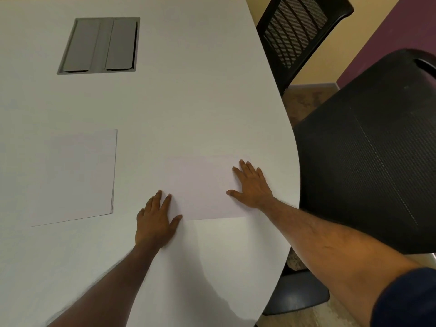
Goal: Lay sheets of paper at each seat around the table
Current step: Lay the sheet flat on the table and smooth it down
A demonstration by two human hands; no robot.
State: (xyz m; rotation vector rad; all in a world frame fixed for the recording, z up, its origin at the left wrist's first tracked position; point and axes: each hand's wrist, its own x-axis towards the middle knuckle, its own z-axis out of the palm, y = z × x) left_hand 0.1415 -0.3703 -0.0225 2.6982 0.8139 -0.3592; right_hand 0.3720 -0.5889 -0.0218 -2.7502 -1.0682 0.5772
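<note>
A single white sheet of paper (203, 187) lies flat on the white table (188, 102), close to the rounded right edge in front of a black chair. My left hand (155, 220) presses flat on the sheet's near left corner, fingers straight. My right hand (251, 185) rests flat on the sheet's right end, fingers spread. A small stack of white paper (70, 178) lies on the table to the left, apart from both hands.
A grey cable hatch (100, 46) is set into the tabletop at the back left. One black mesh chair (372, 156) stands tight against the table's right edge, and a second black chair (299, 31) stands behind it. Beige and purple walls lie beyond.
</note>
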